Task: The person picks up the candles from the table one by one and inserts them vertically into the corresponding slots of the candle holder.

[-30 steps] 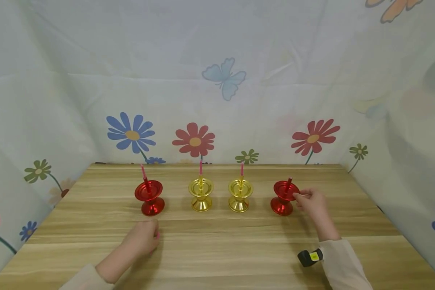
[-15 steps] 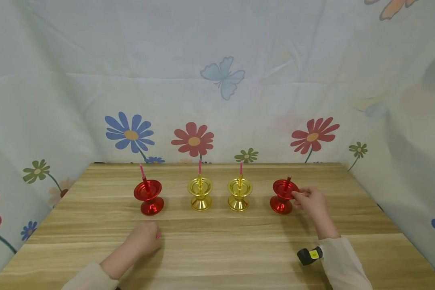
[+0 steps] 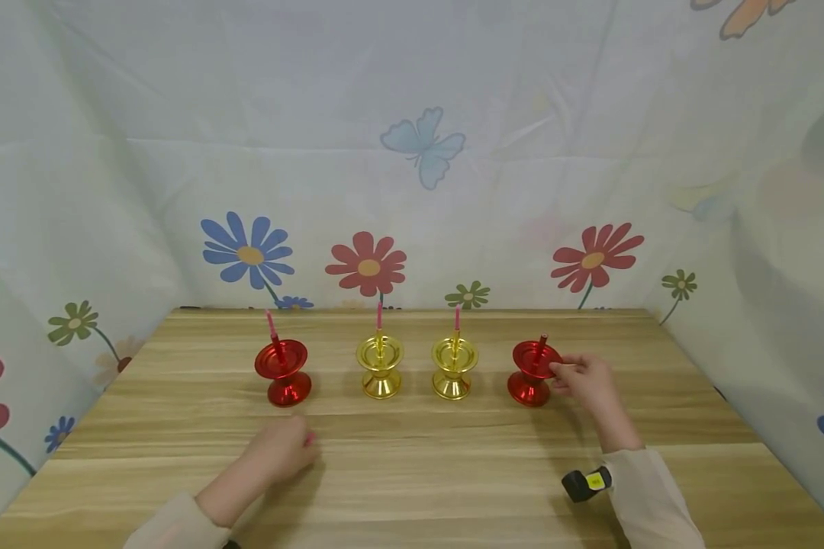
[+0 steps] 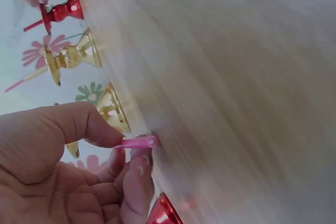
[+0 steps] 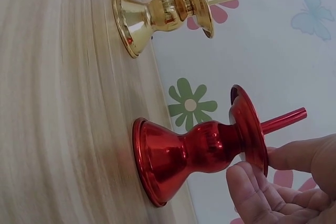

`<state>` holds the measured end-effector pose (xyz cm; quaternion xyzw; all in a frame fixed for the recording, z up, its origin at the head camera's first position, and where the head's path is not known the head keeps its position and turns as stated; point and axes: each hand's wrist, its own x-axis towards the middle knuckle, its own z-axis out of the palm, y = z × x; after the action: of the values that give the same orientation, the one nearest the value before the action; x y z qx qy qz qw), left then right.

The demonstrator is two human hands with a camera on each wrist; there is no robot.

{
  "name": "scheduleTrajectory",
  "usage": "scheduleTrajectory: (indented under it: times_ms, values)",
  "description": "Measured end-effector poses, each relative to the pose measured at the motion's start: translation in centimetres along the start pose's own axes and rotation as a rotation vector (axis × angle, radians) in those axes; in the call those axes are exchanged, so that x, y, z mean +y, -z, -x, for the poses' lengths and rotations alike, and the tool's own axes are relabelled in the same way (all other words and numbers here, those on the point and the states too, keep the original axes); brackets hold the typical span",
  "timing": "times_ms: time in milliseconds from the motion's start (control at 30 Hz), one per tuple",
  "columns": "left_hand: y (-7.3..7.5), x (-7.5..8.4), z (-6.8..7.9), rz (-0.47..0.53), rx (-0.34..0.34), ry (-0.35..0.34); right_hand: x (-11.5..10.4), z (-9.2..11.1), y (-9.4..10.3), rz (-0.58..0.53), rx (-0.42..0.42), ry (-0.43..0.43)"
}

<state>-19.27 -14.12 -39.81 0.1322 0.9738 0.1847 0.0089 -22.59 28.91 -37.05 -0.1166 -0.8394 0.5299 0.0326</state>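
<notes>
Right hand [image 3: 586, 379] pinching the dish rim of the red candle holder [image 3: 532, 374] at the right end of the row along the counter's [image 3: 453, 473] far edge; best to keep that pinch light and low on the rim, steadying the base flat so the short red peg stays upright and clear of the neighbouring gold holder [image 3: 454, 369]. Left hand [image 3: 283, 451] near the front left of the counter, thumb and fingers closed on a thin pink candle [image 4: 137, 141] with its tip on the wood; worth holding it near the lower end and carrying it upright for a straight push.
</notes>
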Motion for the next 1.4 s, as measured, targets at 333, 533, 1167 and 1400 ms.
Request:
scheduleTrajectory:
  times_ms: [333,533,1167,1400]
  values:
    - [0.1,2.9,-1.2,0.206,-0.033,-0.072,0.2,-0.1,0.1,-0.022,0.007,-0.02]
    - [-0.2,4.6,-2.2,0.338,-0.102,-0.134,0.1,0.0,0.3,-0.029,0.001,-0.015]
    - [-1.5,10.9,-5.2,0.498,-0.126,-0.291,0.0,0.0,0.1,-0.049,0.001,0.004]
    - [-2.4,13.2,-6.5,0.553,-0.126,-0.343,0.2,-0.1,-0.1,-0.044,0.005,0.004]
